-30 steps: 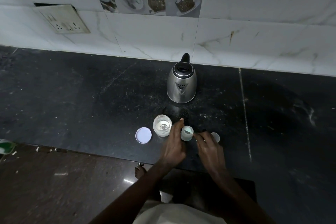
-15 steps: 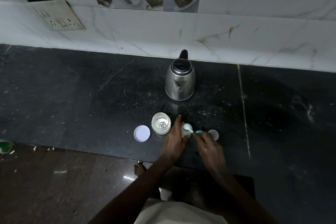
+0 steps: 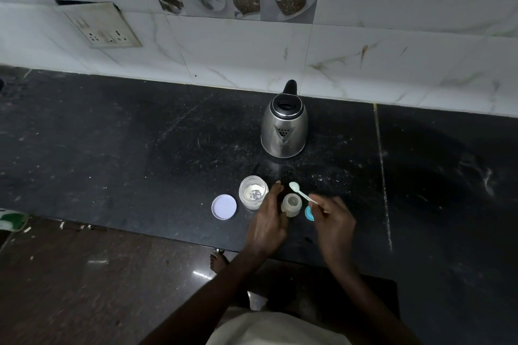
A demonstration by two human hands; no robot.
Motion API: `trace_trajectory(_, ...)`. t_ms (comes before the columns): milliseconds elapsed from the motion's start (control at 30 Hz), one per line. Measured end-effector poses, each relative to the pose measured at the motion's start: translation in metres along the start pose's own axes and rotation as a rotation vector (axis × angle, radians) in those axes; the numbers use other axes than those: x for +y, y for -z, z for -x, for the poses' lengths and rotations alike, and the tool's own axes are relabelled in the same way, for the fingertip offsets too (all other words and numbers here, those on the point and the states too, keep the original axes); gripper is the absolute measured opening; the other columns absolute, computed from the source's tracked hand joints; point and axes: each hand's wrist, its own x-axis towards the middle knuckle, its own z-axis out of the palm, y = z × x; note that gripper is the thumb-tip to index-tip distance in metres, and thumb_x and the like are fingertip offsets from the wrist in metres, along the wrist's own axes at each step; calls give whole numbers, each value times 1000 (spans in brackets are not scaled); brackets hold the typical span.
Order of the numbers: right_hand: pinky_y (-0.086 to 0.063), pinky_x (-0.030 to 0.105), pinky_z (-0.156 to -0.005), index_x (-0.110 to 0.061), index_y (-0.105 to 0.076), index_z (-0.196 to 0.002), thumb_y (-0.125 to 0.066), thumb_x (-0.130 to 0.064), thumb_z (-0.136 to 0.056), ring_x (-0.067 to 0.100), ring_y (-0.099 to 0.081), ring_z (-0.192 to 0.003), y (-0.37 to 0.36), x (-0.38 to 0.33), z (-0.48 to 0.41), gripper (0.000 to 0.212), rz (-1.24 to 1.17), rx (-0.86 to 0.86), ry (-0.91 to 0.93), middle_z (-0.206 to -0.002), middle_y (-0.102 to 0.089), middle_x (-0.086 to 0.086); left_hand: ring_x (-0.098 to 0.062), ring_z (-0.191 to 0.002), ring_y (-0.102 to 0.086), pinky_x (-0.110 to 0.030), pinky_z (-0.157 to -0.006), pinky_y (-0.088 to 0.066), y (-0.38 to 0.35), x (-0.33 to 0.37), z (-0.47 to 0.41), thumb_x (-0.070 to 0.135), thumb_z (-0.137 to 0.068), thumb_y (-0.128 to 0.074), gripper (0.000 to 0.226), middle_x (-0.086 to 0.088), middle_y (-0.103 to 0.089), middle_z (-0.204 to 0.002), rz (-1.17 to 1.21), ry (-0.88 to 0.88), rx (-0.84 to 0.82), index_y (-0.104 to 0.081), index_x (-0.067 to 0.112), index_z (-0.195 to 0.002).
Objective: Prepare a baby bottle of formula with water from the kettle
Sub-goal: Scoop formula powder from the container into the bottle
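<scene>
one small translucent bottle (image 3: 291, 205), open-topped | left hand (image 3: 267, 223) holds it | right hand (image 3: 332, 218) pinches pale spoon (image 3: 300, 192)

Counter (image 3: 112, 148) left and right free; kettle (image 3: 283, 127) blocks behind; jar (image 3: 253, 192) seemingly just beside bottle (image 3: 291, 205).

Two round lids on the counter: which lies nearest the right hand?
The teal cap, right of the bottle, partly hidden by the right hand. The white lid lies left of the jar.

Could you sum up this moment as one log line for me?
left hand: holds small translucent plastic bottle | right hand: pinches pale plastic spoon near bottle | steel kettle: upright behind, untouched
</scene>
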Motion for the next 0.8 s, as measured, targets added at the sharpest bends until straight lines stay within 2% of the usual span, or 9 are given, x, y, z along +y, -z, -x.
trace_trajectory(100,-62,25,-72,-10,-80,-101,-74,4,-88,16,-77,-79,-14,-27,-9,21,-494,-78,-457,-88,-80,5,-4,-148,-37,-20,-113,-37,21,-2,8,-1,-87,-59,72,6,-41,-162,19,44,92,-41,11,-156)
trace_trajectory(167,-61,25,-67,-9,-79,-97,-74,5,-88,17,-75,-73,-30,-38,-15,17,-511,-185,-503,-83,-80,8,-8,-142,-44,-19,-115,-35,35,-3,10,-13,-77,-58,81,-1,-49,-156,61,78,182,-41,10,-153)
trace_trajectory(233,-58,25,-61,-12,-80,-92,-76,3,-86,18,-71,-67,-49,-48,-17,17,-336,-260,-413,-78,-78,6,-4,-138,-44,-23,-114,-37,45,-10,9,-16,-75,-57,82,1,-50,-152,97,122,257,-42,9,-152)
trace_trajectory(367,-57,36,-71,-20,-81,-89,-70,-4,-79,22,-73,-80,-87,-58,-20,21,211,-264,-28,-87,-78,1,-12,-135,-41,-25,-106,-33,58,-30,7,-16,-77,-57,89,-4,-42,-154,93,395,337,-33,12,-157)
trace_trajectory(500,-55,39,-74,-24,-79,-107,-57,-10,-90,29,-71,-97,-110,-70,-20,31,501,-325,43,-106,-76,3,-30,-147,-37,-39,-113,-37,63,-45,5,-14,-78,-57,90,-10,-36,-162,123,555,320,-29,13,-160)
trace_trajectory(567,-52,37,-70,-26,-77,-107,-54,-15,-94,30,-72,-96,-117,-69,-17,28,599,-360,96,-107,-74,2,-31,-146,-39,-42,-116,-37,63,-46,5,-14,-79,-56,88,-11,-38,-161,124,544,307,-30,12,-159)
trace_trajectory(700,-53,38,-67,-25,-73,-103,-59,-21,-96,30,-72,-92,-113,-63,-18,16,610,-437,243,-108,-72,-2,-24,-133,-54,-34,-111,-40,64,-31,-9,-2,-79,-51,76,-10,-51,-153,181,420,358,-39,6,-154)
trace_trajectory(767,-52,38,-60,-21,-69,-91,-60,-22,-96,28,-71,-81,-101,-71,-32,10,536,-319,298,-97,-70,-1,-24,-133,-55,-35,-111,-43,65,-24,-31,-10,-78,-52,73,-13,-56,-147,170,292,415,-45,2,-149)
trace_trajectory(800,-49,36,-57,-19,-67,-86,-60,-22,-96,28,-68,-75,-95,-77,-48,12,469,-181,280,-89,-68,1,-24,-133,-55,-35,-112,-43,66,-19,-46,-15,-81,-54,68,-14,-58,-145,150,245,445,-49,1,-146)
